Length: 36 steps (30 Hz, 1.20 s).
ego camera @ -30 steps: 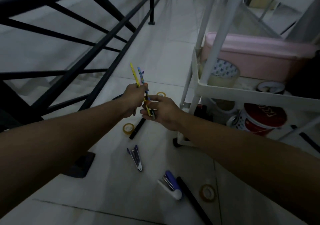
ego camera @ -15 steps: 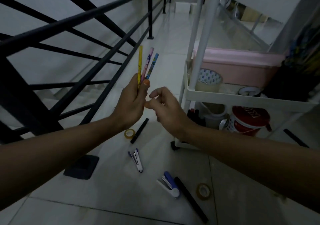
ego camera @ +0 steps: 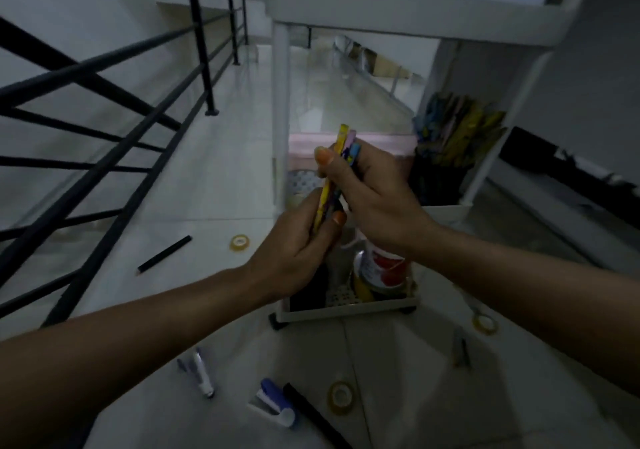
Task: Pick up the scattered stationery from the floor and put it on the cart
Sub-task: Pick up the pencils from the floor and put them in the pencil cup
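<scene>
A small bundle of pencils (ego camera: 337, 175), yellow, pink and blue, stands nearly upright in front of the white cart (ego camera: 408, 9), held between both hands at about the height of the cart's middle shelf. The left hand (ego camera: 294, 251) has its grip closed round the lower part of the bundle, thumb pressed against it. The right hand (ego camera: 367, 192) has its grip wrapped round the upper part, the thumb lying across the yellow pencil near the top.

Behind the hands, on the middle shelf, sit a pink box (ego camera: 388, 140) and a dark holder full of coloured pencils (ego camera: 450, 133). On the bottom shelf stands a red-and-white tub (ego camera: 388, 268).

More stationery lies scattered on the pale tiled floor (ego camera: 207, 178). A black pencil (ego camera: 164, 254) and a roll of clear tape (ego camera: 239, 242) lie to the left of the cart, near the black railing (ego camera: 114, 130). Closer to the camera lie a white-and-blue stapler remover (ego camera: 201, 374), a blue-and-white stapler (ego camera: 273, 403) just beside a black marker (ego camera: 313, 414), and a second tape roll (ego camera: 340, 395). To the right, a third tape roll (ego camera: 485, 322) and a blurred clip-like item (ego camera: 462, 348) lie under the right forearm.
</scene>
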Each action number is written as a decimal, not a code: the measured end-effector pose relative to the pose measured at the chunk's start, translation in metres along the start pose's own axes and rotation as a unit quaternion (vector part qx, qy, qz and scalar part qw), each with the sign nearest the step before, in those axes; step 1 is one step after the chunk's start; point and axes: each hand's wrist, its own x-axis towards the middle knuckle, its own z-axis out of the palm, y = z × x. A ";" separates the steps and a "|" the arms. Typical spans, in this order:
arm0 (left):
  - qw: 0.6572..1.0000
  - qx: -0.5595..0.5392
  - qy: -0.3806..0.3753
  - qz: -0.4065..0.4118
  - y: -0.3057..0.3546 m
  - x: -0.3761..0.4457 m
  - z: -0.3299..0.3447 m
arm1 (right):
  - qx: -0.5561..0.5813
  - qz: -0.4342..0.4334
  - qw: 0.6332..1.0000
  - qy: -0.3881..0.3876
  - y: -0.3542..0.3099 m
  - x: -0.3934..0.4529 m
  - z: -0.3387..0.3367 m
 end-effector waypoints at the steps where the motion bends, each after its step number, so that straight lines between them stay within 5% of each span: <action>1: 1.000 0.005 -0.014 0.008 0.001 0.007 0.010 | -0.035 -0.010 0.999 0.013 -0.002 -0.001 -0.016; 14: 0.997 -0.027 -0.031 0.070 0.028 0.076 0.094 | -0.113 -0.003 0.992 0.050 -0.009 -0.003 -0.136; 17: 0.994 -0.019 0.081 0.066 0.023 0.087 0.099 | -0.195 -0.090 0.971 0.109 -0.014 0.012 -0.150; 21: 0.981 -0.011 0.184 -0.066 0.011 0.105 0.102 | -0.243 -0.165 0.940 0.175 -0.013 0.024 -0.155; 23: 0.985 -0.016 0.150 -0.088 0.008 0.111 0.103 | -0.254 -0.176 0.930 0.199 -0.010 0.026 -0.156; 26: 0.996 -0.041 0.081 0.005 0.009 0.114 0.108 | -0.256 -0.187 0.921 0.224 -0.005 0.027 -0.157; 32: 0.993 -0.104 0.018 -0.046 0.006 0.122 0.117 | -0.211 -0.228 0.910 0.275 -0.003 0.027 -0.158; 36: 0.997 -0.042 0.002 -0.062 -0.002 0.122 0.118 | -0.174 -0.207 0.921 0.280 -0.003 0.027 -0.159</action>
